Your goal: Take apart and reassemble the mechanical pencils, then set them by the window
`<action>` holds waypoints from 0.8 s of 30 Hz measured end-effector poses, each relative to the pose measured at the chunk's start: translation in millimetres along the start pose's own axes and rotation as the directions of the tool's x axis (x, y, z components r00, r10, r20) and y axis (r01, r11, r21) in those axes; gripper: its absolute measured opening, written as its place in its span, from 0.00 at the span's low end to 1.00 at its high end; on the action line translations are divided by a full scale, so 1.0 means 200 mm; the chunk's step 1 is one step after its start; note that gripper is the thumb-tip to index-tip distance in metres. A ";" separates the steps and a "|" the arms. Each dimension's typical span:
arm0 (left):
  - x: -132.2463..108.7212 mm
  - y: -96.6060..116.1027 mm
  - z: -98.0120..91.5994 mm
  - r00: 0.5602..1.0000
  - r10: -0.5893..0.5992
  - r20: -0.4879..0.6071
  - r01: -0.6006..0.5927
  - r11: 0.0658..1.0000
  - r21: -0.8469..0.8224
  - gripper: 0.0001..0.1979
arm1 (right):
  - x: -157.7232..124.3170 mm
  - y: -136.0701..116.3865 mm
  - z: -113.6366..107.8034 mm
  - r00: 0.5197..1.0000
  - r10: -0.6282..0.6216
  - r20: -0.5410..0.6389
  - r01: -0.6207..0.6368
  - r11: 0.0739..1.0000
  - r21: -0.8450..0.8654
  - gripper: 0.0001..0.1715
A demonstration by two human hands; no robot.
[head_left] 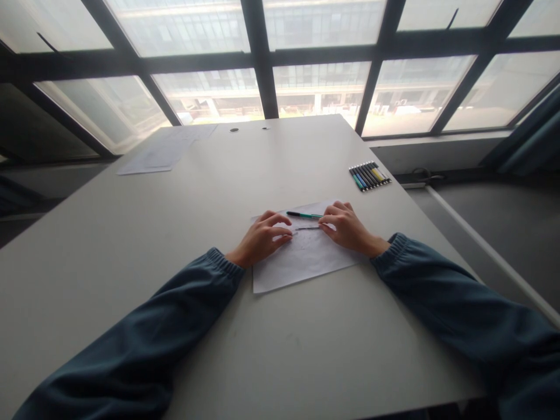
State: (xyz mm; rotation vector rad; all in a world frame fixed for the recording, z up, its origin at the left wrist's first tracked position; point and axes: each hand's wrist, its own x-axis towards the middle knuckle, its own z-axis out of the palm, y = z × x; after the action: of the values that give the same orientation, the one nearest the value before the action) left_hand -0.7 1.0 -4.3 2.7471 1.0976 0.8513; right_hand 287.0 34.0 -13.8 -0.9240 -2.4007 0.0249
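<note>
A sheet of white paper (301, 262) with faint marks lies under both hands. Thumb and forefinger of my left hand (261, 238) are closed at the tips on a small pale piece (294, 234), too small to name. My right hand (346, 227) pinches the end of a thin dark rod like a pen refill (308, 228), which points left toward the other hand. Just beyond the rod rests a green and black pen (301, 214) on the paper, its right end close to my right fingers and partly hidden by them.
Several pens (370, 176) in black, green, blue, yellow and white lie side by side near the right edge of the white table (210, 192). Loose paper sheets (153, 154) lie at the far left. Windows (319, 87) stand behind the table.
</note>
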 end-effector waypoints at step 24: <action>0.01 -0.01 -0.01 0.951 -0.122 -0.283 0.153 0.984 0.092 0.06 | 0.01 -0.01 0.00 0.997 0.017 -0.081 -0.019 1.000 -0.023 0.08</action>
State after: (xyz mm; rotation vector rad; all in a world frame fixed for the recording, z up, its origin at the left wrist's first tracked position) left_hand -1.3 2.5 -3.2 2.6541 1.4074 1.2160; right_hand 285.0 34.2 -11.8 -0.9394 -2.3228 -0.0345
